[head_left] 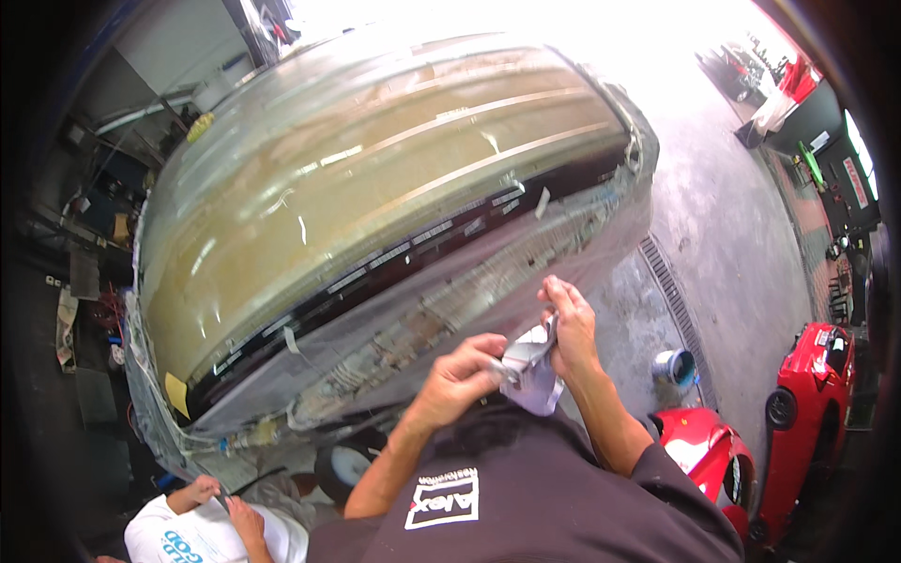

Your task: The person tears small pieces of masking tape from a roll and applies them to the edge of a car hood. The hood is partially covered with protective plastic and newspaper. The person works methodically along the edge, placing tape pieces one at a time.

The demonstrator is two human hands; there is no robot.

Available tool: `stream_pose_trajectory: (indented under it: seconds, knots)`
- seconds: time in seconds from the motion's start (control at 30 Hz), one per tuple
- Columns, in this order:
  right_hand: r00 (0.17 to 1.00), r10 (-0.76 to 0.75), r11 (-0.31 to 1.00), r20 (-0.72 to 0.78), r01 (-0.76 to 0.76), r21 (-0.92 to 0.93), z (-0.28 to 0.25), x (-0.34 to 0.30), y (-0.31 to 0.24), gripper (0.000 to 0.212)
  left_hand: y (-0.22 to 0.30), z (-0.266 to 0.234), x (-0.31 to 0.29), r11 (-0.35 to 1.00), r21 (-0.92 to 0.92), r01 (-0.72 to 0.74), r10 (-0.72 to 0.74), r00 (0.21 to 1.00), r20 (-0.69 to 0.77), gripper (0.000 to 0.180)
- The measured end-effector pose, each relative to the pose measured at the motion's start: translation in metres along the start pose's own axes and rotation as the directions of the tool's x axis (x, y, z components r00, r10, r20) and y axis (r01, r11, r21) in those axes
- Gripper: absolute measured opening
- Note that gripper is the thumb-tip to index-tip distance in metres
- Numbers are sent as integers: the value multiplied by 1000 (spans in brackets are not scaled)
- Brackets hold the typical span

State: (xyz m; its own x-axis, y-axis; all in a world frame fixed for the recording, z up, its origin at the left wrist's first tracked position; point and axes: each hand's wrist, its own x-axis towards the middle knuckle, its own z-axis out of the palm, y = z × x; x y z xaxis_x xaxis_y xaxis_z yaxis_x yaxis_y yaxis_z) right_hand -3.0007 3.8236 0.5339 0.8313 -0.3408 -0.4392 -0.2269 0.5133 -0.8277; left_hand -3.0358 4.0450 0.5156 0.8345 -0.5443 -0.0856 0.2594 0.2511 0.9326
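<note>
My left hand (458,377) pinches one edge of a crumpled, silvery-white piece of thin plastic or foil (531,375) in front of my chest. Its exact kind does not show. At the other edge, my right hand (571,330) closes its fingers round the same piece, its fingertips pressed together. Part of the piece hangs down in a purplish, see-through fold. Just beyond my hands stands a vehicle with a tan roof (357,178), draped in clear plastic sheeting (582,258). Bits of tape stick to the sheeting along the dark windscreen band (413,251).
At the lower left, another person in a white shirt (211,525) works with both hands. A bucket (673,367) stands on the floor to my right, near a drain grate (668,277). Red car parts (699,450) and a red car (807,403) lie farther right.
</note>
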Motion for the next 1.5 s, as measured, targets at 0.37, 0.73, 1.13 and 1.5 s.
stream_pose_trajectory:
  seconds: [0.37, 0.73, 1.13, 1.5]
  knots:
    - [937, 0, 994, 350, 39, -104, 29, -18, 14, 35, -28, 7, -4, 962, -272, -25, -46, 967, -252, 16]
    - [751, 167, 643, 639, 408, -648, 7, 2, -40, 40, -11, 7, 12, 941, -320, -107, -97, 821, -563, 12]
    - [845, 248, 899, 473, -19, -437, -41, 15, -7, 24, -25, 57, 55, 962, -264, 69, -203, 828, -523, 10]
    - [871, 232, 928, 434, -64, -367, -57, 17, -29, 23, -43, 80, 81, 972, -231, 31, -162, 804, -573, 11]
